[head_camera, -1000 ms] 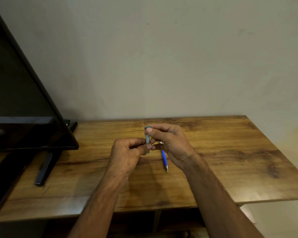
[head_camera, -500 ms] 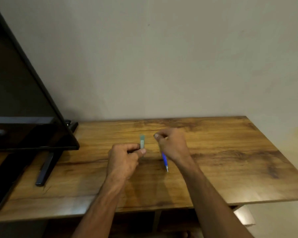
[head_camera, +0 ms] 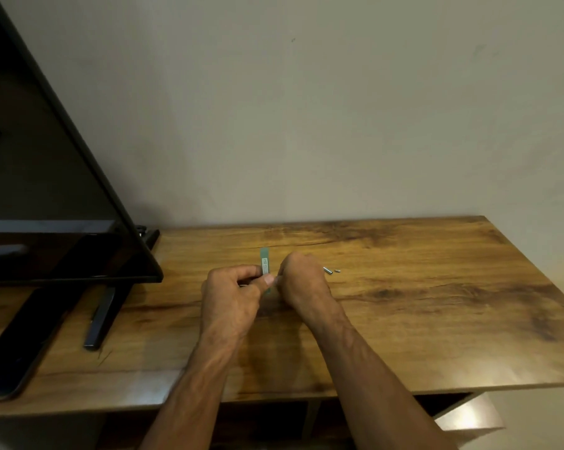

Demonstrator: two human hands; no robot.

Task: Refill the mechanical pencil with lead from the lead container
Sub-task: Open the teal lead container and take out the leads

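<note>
My left hand (head_camera: 230, 292) grips a slim green lead container (head_camera: 264, 260), which stands upright above my thumb. My right hand (head_camera: 301, 280) is curled into a fist right beside it. Its fingertips meet my left thumb at the container's lower part. The blue mechanical pencil was in this hand a moment ago and is now hidden under the hand and wrist. Two small metal pencil parts (head_camera: 328, 271) lie on the wooden table (head_camera: 436, 303) just right of my right hand.
A large black TV (head_camera: 46, 206) stands at the left on a dark stand foot (head_camera: 100, 319). A plain wall rises behind the table. The table's front edge is near my forearms and its right edge drops off to the floor.
My hands parted, and my right hand went to the table where the two small parts now lie. It then came back to the container. The blue pencil is no longer visible.
</note>
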